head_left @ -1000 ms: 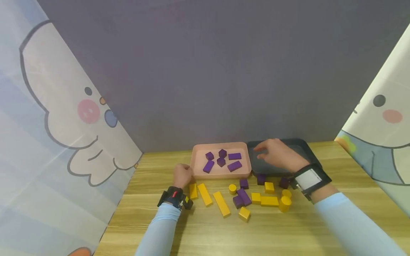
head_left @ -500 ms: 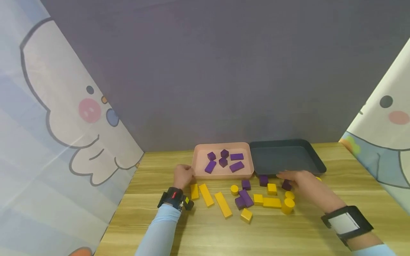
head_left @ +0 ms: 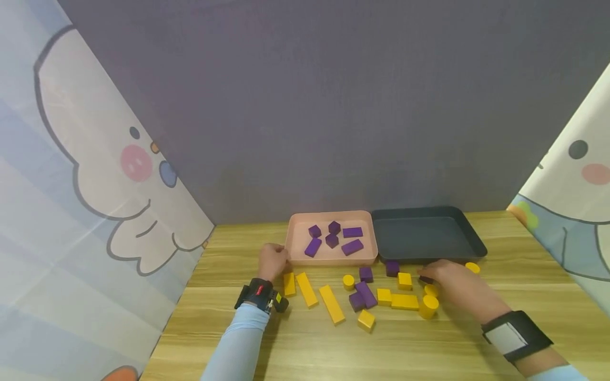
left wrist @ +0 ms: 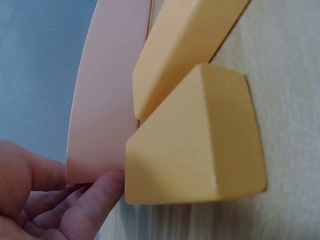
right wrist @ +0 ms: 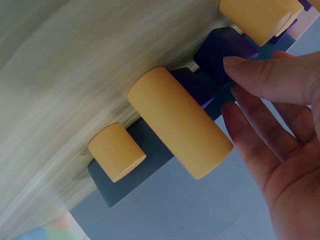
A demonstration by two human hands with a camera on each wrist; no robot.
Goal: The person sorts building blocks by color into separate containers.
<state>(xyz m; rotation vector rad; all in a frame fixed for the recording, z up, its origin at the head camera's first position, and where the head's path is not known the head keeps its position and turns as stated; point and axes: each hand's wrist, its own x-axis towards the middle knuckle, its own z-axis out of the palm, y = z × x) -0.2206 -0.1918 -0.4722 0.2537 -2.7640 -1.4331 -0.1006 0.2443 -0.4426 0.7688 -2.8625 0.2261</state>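
Note:
My left hand (head_left: 272, 261) pinches the near left corner of the pink tray (left wrist: 107, 100), with thumb and fingertips on either side of its wall. Just beside those fingers stands a yellow block (left wrist: 195, 150). My right hand (head_left: 457, 283) reaches to the front of the dark tray (head_left: 424, 235), its thumb and fingers around a dark purple block (right wrist: 222, 55). That block is largely covered by the hand in the head view. Close by, the right wrist view shows a tall yellow cylinder (right wrist: 180, 122), a short yellow cylinder (right wrist: 117, 152) and another purple block (right wrist: 192, 85).
Several purple blocks (head_left: 352, 247) lie inside the pink tray. Yellow bars (head_left: 332, 305), a yellow cube (head_left: 366, 320), purple blocks (head_left: 366, 294) and a yellow cylinder (head_left: 429, 306) are spread on the wooden table (head_left: 305, 354) before the trays. A grey wall (head_left: 305, 116) rises behind.
My right hand has come from over the dark tray toward me and down to the purple block, and its fingers have closed in on it. The left hand stays at the pink tray.

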